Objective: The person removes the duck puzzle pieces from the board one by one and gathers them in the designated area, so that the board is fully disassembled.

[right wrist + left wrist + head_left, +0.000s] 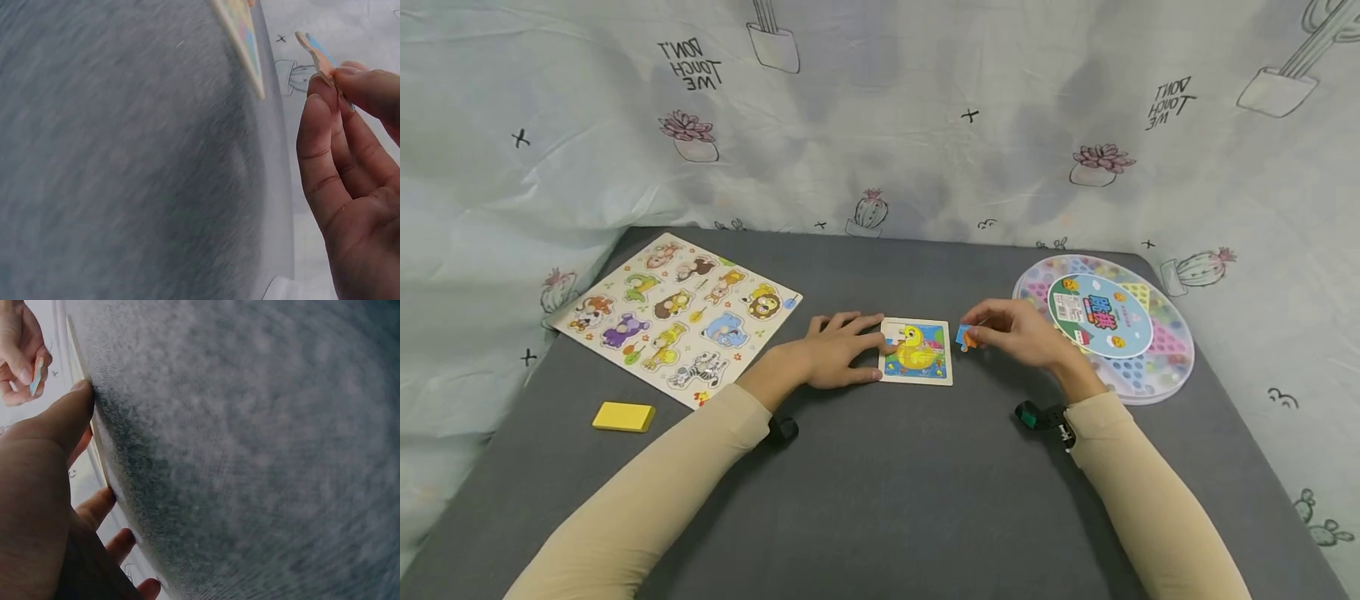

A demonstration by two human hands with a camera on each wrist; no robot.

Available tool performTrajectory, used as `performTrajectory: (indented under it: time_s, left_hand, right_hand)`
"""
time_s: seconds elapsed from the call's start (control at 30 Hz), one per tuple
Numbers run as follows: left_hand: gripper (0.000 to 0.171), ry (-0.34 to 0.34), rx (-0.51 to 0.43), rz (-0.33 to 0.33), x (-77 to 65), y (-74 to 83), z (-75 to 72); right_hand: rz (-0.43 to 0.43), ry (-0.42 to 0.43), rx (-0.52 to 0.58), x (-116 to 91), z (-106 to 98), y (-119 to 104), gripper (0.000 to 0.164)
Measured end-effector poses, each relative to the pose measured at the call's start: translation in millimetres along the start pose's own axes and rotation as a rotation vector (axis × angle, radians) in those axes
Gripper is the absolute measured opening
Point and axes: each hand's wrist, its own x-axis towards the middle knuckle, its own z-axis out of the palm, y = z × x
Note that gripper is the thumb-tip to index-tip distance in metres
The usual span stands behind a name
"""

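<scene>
A small square jigsaw puzzle (pixel 916 354) with a yellow duck on blue lies mid-table in the head view. My left hand (pixel 844 350) is at its left side with fingers spread, one fingertip on the picture and the thumb at the lower left edge. To the right of the puzzle, my right hand (pixel 1017 332) pinches blue-and-orange jigsaw pieces (pixel 322 59) between thumb and fingers, above the table. Two thin wooden layers show in the right wrist view. The left wrist view shows the left thumb (pixel 78 409) against the puzzle's edge.
A large animal peg puzzle board (pixel 681 321) lies at the left, with a yellow block (pixel 623 417) in front of it. A round game board (pixel 1165 350) with a printed label lies at the right, close to the right hand. A patterned curtain (pixel 917 108) hangs behind the grey table (pixel 910 500).
</scene>
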Motion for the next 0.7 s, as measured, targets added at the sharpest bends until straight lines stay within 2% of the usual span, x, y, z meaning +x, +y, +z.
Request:
performTrajectory:
  time_s: [0.3,0.7]
  left_hand:
    - [0.039,0.011,-0.014,0.016,-1.2,2.9,-2.4]
    - [0.049,-0.016,-0.02,0.005,-4.1,2.6,-2.2]
  right_hand:
    - [-0.011,-0.017,-0.033,-6.5,-0.3,8.3,0.015]
    - [0.014,-0.056,-0.076,2.5,9.3,10.7,0.013]
